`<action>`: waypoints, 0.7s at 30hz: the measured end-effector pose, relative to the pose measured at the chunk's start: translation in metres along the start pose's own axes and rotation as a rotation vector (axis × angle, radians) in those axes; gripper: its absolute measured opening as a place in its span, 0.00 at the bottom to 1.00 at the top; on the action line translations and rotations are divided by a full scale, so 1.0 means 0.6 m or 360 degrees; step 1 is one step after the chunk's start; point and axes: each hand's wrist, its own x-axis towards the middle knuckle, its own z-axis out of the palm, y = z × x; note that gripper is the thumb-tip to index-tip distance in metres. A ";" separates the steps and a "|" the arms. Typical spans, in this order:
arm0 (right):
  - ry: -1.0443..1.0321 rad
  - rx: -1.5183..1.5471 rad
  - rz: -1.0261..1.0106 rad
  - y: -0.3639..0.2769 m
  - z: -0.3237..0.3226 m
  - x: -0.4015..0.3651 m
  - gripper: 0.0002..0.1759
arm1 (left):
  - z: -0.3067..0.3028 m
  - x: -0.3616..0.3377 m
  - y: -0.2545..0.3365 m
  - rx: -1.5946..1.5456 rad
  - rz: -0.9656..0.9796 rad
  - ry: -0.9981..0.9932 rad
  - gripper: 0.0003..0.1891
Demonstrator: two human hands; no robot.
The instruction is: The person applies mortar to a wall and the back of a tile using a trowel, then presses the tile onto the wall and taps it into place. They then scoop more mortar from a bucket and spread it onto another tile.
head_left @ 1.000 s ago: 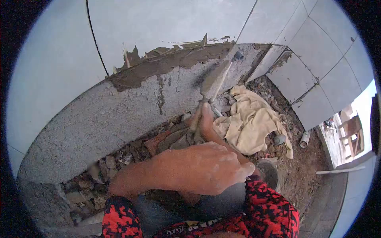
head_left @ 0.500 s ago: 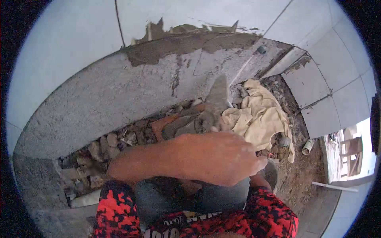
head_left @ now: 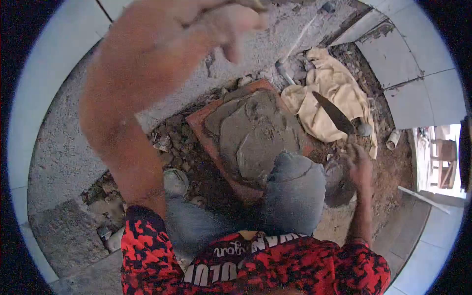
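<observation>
My left hand [head_left: 223, 29] is raised high at the top, in front of the rough wall. Its thumb and fingers are apart, though blurred and partly cut off by the frame edge. At the right, my right hand [head_left: 360, 164] is closed on a trowel [head_left: 334, 113], its dark narrow blade pointing up and left over a cream cloth [head_left: 324, 78]. Between my arms lies a reddish square board [head_left: 225, 160], heaped with wet grey mortar [head_left: 260, 142]. My knee partly covers its lower right corner.
Rubble lines the foot of the rough grey wall [head_left: 64, 162]. White tiles [head_left: 432, 93] cover the right wall. A short pipe piece [head_left: 393, 139] and a thin white strip [head_left: 423, 199] lie at right. A round container [head_left: 175, 182] stands by my left leg.
My left arm has risen from across my lap to the top of the view. The trowel has moved right, away from the mortar. My view has tilted lower, uncovering the board.
</observation>
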 end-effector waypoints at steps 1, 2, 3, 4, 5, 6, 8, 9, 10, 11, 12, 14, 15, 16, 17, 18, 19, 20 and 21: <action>-0.0006 0.0008 0.0016 0.014 -0.024 0.001 0.24 | 0.026 0.004 -0.030 0.0079 0.0325 0.0474 0.17; -0.0052 -0.0128 0.0038 0.031 -0.045 0.000 0.24 | 0.032 0.004 -0.036 0.0100 0.0499 0.0692 0.17; -0.0101 -0.0266 0.0067 0.040 -0.061 -0.004 0.24 | 0.039 0.005 -0.042 0.0143 0.0664 0.0916 0.18; -0.0114 -0.0270 0.0096 0.043 -0.079 -0.007 0.24 | 0.037 -0.003 -0.032 0.0093 0.0462 0.0934 0.19; -0.0085 -0.0327 0.0030 0.044 -0.095 -0.007 0.24 | 0.041 0.000 -0.027 0.0064 0.0362 0.0934 0.19; -0.0051 -0.0385 -0.0045 0.045 -0.103 -0.009 0.24 | 0.045 0.002 -0.022 0.0035 0.0262 0.0933 0.20; -0.0076 -0.0357 0.0000 0.048 -0.101 -0.010 0.24 | 0.053 0.013 -0.022 0.0033 0.0336 0.1175 0.21; -0.0098 -0.0323 0.0038 0.049 -0.096 -0.009 0.23 | 0.053 0.015 -0.027 0.0036 0.0354 0.1258 0.21; -0.0108 -0.0317 0.0029 0.049 -0.086 -0.009 0.23 | 0.043 0.016 -0.041 -0.0106 0.0437 0.1211 0.20; -0.0150 -0.0217 0.0079 0.049 -0.068 -0.011 0.22 | 0.041 0.015 -0.050 -0.0174 0.0478 0.1188 0.20; -0.0188 -0.0119 0.0134 0.048 -0.051 -0.014 0.21 | 0.039 0.014 -0.056 -0.0242 0.0518 0.1163 0.20; -0.0220 -0.0075 0.0131 0.034 -0.017 -0.025 0.21 | 0.041 0.014 -0.054 -0.0106 0.0553 0.1248 0.19; -0.0247 -0.0036 0.0128 0.033 0.001 -0.026 0.22 | 0.040 0.015 -0.055 -0.0059 0.0564 0.1279 0.19; -0.0286 -0.0072 0.0094 0.046 0.022 -0.028 0.22 | 0.035 0.015 -0.064 -0.0182 0.0753 0.1282 0.19; -0.0324 -0.0108 0.0059 0.059 0.043 -0.030 0.23 | 0.021 0.002 -0.081 -0.0246 0.0852 0.1278 0.19; -0.0355 -0.0034 0.0103 0.074 0.066 -0.034 0.25 | 0.008 -0.010 -0.099 -0.0308 0.0952 0.1270 0.19; -0.0378 0.0030 0.0165 0.084 0.073 -0.039 0.28 | -0.024 -0.039 -0.141 0.0817 0.0761 0.1457 0.17; -0.0364 -0.0060 0.0121 0.056 0.059 -0.036 0.30 | -0.031 -0.030 -0.141 0.1326 0.0668 0.1504 0.16; -0.0183 -0.0053 -0.0036 0.066 0.060 -0.037 0.30 | -0.038 -0.021 -0.142 0.1832 0.0585 0.1567 0.15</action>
